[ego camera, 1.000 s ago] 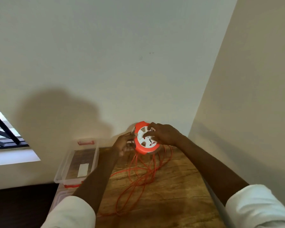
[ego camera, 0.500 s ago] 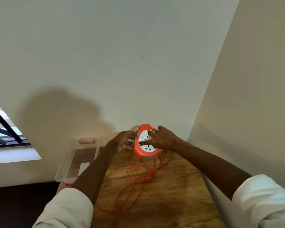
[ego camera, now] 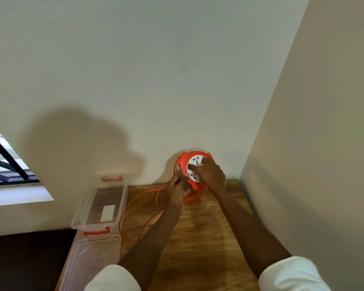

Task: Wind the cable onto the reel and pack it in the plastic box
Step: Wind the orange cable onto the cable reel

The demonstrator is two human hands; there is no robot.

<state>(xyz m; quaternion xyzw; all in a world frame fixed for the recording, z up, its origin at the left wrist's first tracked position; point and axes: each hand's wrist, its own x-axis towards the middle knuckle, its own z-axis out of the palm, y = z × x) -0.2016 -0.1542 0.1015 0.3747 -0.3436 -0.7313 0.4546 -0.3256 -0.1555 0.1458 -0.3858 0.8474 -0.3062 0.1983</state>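
An orange cable reel [ego camera: 184, 162] with a white socket face is held upright above the far end of the wooden table [ego camera: 202, 238], close to the wall. My right hand [ego camera: 211, 173] grips its face. My left hand [ego camera: 178, 190] is closed on the orange cable [ego camera: 134, 203] just below the reel's left side. Loose cable loops trail left and toward me across the table. A clear plastic box [ego camera: 123, 198] with orange latches stands open at the table's left edge.
The box's clear lid [ego camera: 92, 261] lies flat in front of it at the near left. A side wall [ego camera: 313, 164] runs close along the table's right edge. A window sill [ego camera: 17, 196] is at the far left.
The reel has risen and moved toward the wall. My left hand has shifted from the reel's left side to below it. Less loose cable lies on the table.
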